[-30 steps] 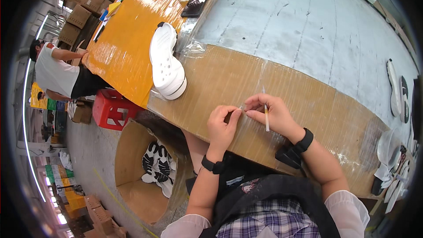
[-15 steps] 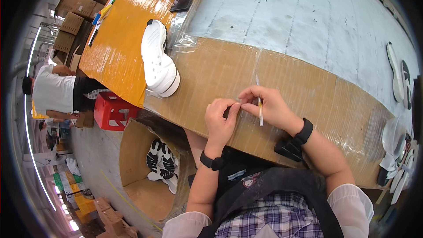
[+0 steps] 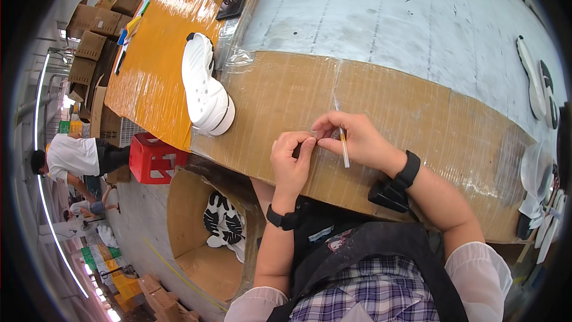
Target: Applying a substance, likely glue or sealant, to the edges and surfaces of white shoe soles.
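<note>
Over the brown cardboard sheet (image 3: 286, 95), my two hands meet at the fingertips. My left hand (image 3: 289, 158) is closed in a pinch; anything between those fingertips is too small to make out. My right hand (image 3: 363, 140) pinches at the same spot while holding a slim, clear, pen-like tool (image 3: 345, 152) among its fingers. That tool has a yellowish section inside, and its thin tip points away from me. Left of my hands a white shoe (image 3: 204, 92) with small holes and a thick sole lies on the table, apart from both hands.
White-and-black shoe parts lie in an open carton (image 3: 190, 232) at lower left, beside a red stool (image 3: 154, 158). White soles (image 3: 534, 80) rest at far right, near a clear plastic cup (image 3: 534, 167). A black phone-like item (image 3: 235, 3) lies at the back. Another person (image 3: 74, 158) bends at left.
The view has shifted slightly, so the table things appear a little farther left. My hands keep the same pinching pose. The person at left has bent lower.
</note>
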The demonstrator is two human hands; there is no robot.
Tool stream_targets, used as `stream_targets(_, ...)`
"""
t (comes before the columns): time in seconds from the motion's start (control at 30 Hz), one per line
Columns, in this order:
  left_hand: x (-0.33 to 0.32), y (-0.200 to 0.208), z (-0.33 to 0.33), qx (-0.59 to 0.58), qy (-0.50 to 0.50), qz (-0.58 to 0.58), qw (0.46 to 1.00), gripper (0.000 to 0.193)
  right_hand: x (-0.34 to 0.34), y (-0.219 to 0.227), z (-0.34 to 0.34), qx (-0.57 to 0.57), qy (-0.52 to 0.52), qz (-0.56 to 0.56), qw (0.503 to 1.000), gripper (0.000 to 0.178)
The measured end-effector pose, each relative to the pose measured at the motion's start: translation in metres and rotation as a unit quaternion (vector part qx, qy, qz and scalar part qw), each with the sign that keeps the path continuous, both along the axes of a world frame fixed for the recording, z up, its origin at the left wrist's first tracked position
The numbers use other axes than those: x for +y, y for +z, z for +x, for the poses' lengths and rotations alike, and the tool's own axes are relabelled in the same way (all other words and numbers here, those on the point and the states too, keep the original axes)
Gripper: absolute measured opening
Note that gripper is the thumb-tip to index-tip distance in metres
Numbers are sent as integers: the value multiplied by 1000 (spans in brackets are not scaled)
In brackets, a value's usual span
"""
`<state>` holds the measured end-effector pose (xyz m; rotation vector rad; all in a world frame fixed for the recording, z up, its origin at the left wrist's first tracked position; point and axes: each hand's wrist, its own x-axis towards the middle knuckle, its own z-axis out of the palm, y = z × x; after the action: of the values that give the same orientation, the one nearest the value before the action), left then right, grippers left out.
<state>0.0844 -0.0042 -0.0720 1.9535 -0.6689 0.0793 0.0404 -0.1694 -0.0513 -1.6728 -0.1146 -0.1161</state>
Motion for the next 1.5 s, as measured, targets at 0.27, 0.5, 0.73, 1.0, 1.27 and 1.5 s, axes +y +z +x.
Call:
stream_targets(0.27,0,4,1,-10,-15,18,1000,10,0,4,0,4,2,5,1000,18)
stream_targets(0.5,-1,5,0,-35,-11,40,999,8,1,1,0,1,-4,-11,1000,12)
stream_targets(0.73,-2,4,-1,-45,-13,45,998,7,0,-1,0,-6,-5,-10,1000,11)
stream_targets(1.0,-3,3,-2,-22,-5,29,999,7,-2,0,-1,-4,-5,6,1000,13)
stream_targets(1.27,-3,2,-3,-16,-4,23,1000,7,-5,-1,-3,-3,-2,6,1000,15)
stream_targets(1.5,-5,4,-6,4,3,17,1000,7,-7,-1,-4,-12,-2,18,1000,14)
